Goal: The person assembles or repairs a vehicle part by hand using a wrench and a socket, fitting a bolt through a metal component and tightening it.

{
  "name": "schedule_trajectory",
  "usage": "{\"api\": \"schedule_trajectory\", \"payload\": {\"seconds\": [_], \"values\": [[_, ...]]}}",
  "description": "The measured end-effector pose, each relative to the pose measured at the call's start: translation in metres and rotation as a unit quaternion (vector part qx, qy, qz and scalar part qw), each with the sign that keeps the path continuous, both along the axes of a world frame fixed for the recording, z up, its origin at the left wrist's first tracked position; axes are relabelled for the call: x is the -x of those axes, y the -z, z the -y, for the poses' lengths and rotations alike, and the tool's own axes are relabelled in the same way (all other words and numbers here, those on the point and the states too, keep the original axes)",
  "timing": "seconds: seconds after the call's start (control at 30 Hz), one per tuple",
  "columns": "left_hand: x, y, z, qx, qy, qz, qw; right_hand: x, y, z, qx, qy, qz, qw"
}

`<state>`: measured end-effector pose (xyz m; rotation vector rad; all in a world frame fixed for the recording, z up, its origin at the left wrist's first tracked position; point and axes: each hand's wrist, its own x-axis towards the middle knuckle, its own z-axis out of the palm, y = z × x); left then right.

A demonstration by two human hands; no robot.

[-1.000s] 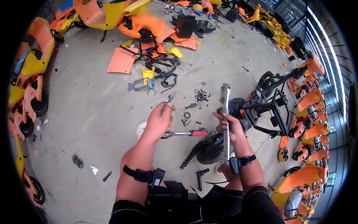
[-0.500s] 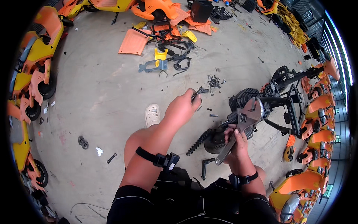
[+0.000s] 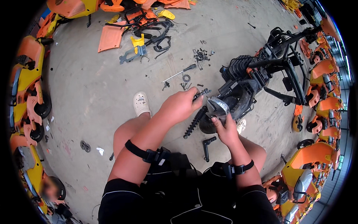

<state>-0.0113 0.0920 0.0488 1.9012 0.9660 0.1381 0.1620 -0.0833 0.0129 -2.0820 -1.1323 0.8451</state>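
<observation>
Protruding rightward from the left hand [image 3: 179, 106] grip, a small tool [image 3: 201, 92].

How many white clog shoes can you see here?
2. One white clog on the concrete left of the left hand; another white shoe, mostly hidden, beside the right hand.

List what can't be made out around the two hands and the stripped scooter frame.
- Head view: the tool tip in the left hand is hidden by its fingers.
- The silver part held by the right hand is partly covered by it.
- The pile of small fasteners on the floor is too small to sort.
- The scooter frame bends and blurs toward the rim.
</observation>
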Motion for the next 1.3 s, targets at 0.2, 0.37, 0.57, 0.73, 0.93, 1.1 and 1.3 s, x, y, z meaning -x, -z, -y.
{"api": "schedule_trajectory", "payload": {"seconds": [0.2, 0.37, 0.57, 0.73, 0.93, 1.1, 1.3], "values": [[-0.018, 0.014, 0.015, -0.03, -0.002, -0.025, 0.999, -0.023, 0.005, 0.002, -0.001, -0.007, -0.003, 1.0], [-0.034, 0.019, 0.026, -0.028, -0.012, -0.041, 0.999, -0.028, 0.017, 0.005, -0.038, -0.004, 0.044, 0.998], [-0.042, 0.024, 0.038, -0.046, -0.02, -0.047, 0.998, -0.026, 0.021, 0.009, -0.015, -0.014, 0.1, 0.995], [-0.045, 0.028, 0.044, -0.053, -0.007, -0.048, 0.997, -0.025, 0.025, 0.015, -0.026, -0.002, 0.118, 0.993], [-0.04, 0.027, 0.044, -0.037, 0.007, -0.063, 0.997, -0.026, 0.031, 0.021, -0.003, -0.019, 0.157, 0.987], [-0.037, 0.032, 0.045, -0.066, 0.022, -0.061, 0.996, -0.028, 0.039, 0.021, -0.007, -0.031, 0.184, 0.982], [-0.038, 0.034, 0.056, -0.104, 0.019, -0.053, 0.993, -0.023, 0.035, 0.012, -0.027, -0.02, 0.217, 0.976]]}}
